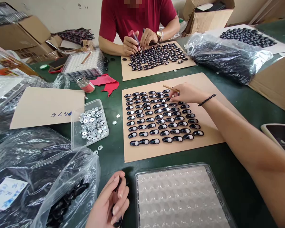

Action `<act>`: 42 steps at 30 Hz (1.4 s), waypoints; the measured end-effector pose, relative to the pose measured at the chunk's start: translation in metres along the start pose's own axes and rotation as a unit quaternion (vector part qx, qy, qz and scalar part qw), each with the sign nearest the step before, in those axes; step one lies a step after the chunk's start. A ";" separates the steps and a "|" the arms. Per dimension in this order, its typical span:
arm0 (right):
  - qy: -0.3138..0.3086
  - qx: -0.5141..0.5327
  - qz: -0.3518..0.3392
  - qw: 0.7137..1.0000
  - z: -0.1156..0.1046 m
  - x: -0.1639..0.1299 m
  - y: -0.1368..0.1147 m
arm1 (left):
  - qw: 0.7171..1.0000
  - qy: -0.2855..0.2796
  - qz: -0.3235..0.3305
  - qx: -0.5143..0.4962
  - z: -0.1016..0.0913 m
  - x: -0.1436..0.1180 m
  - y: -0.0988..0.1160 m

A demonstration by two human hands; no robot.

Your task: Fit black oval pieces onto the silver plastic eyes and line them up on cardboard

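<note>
Both hands grip: right hand point(186, 93) pinches a stick point(171, 88), left hand point(110, 202) dark pieces point(117, 218).

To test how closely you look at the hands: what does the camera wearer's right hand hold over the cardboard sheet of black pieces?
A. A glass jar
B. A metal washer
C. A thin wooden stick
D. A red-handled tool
C: the right hand pinches a thin wooden stick at the far rows of black pieces on the cardboard sheet.
</note>
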State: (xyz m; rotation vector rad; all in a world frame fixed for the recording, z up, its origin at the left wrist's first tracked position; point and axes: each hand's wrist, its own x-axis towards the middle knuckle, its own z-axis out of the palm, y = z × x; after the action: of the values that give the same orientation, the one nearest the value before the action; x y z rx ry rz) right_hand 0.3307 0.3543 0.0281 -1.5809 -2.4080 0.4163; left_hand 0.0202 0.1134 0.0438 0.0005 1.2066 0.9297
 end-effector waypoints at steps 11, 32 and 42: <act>-0.103 -0.032 0.013 0.994 -0.022 -0.006 -0.015 | 1.000 0.008 -0.002 0.004 0.001 0.000 0.001; -0.156 -0.070 -0.001 0.985 -0.029 -0.010 -0.017 | 1.000 0.015 -0.006 0.005 0.003 -0.001 0.001; -0.170 -0.077 0.006 0.982 -0.023 -0.009 -0.025 | 1.000 0.017 -0.007 0.008 0.004 -0.001 0.002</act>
State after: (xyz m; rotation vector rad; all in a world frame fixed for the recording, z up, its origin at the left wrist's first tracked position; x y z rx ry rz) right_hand 0.3210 0.3389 0.0581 -1.7096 -2.7436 0.5547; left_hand 0.0224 0.1155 0.0474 -0.0112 1.2445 0.9101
